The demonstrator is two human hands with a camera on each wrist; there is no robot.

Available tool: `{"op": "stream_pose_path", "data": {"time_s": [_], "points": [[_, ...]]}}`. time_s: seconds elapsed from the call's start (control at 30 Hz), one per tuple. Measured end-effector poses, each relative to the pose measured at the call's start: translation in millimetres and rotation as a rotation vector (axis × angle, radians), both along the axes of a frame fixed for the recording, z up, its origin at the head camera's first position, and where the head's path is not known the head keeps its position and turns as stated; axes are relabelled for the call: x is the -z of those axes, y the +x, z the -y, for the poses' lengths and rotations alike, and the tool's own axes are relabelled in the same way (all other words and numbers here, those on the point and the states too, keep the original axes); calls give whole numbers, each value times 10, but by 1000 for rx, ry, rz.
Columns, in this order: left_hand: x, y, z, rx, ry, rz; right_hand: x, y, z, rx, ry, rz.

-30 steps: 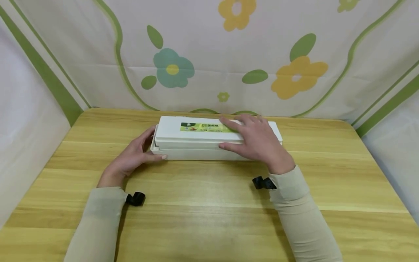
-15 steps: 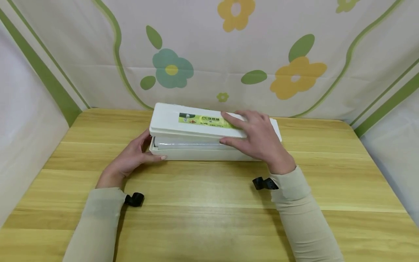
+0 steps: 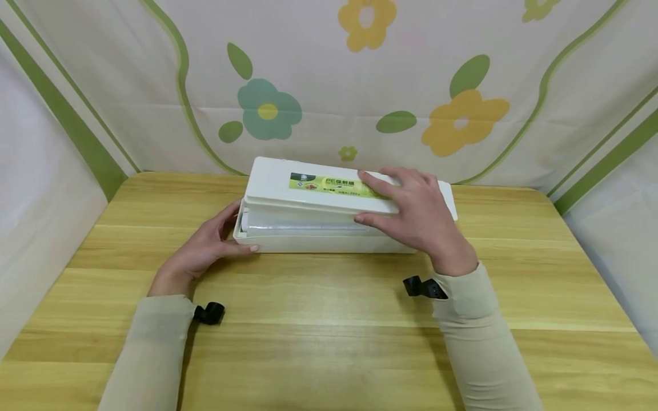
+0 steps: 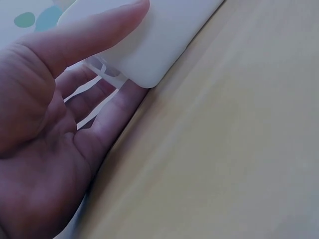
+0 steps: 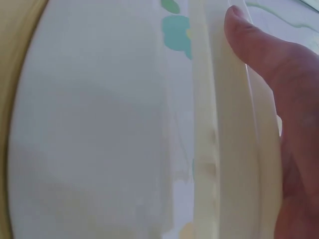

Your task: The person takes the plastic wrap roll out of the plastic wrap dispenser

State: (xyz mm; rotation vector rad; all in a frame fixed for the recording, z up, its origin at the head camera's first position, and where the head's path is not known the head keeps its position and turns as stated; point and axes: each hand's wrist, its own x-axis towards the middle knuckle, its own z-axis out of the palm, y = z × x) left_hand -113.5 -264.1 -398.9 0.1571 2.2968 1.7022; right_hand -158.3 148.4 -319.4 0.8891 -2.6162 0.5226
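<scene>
A long white cling film box base (image 3: 319,245) lies on the table, and a roll of cling film (image 3: 293,224) shows inside its front opening. My left hand (image 3: 205,245) holds the base's left end, its thumb on the front and the other fingers behind; the left wrist view has this base corner (image 4: 159,40) between thumb and fingers. My right hand (image 3: 418,211) grips the white lid (image 3: 272,180), thumb on the front edge and fingers over the top. The lid is tilted, left end raised above the base. My right thumb (image 5: 269,55) presses the lid's edge in the right wrist view.
The wooden table (image 3: 319,331) extends around the box. Behind it hangs a pale cloth (image 3: 319,74) printed with flowers, with further cloth on both sides. A black camera mount sits at each wrist.
My right hand has lifted the lid's left end off the base and shifted the lid slightly right, uncovering the film roll. My left hand stays at the base's left end.
</scene>
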Motion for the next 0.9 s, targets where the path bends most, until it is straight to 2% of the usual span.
{"op": "stream_pose_path", "data": {"time_s": [0.23,0.47,0.73,0.9], "points": [[-13,2,71,34,23,3,-59,20,-69,13,-16,-1],[27,-9,123,58,67,7,-93,35,-110,18,-36,7],[60,-32,132,58,92,20,-96,4,-186,3,-87,-73],[73,-45,128,59,100,28,-65,-48,-378,37,-125,-103]]}}
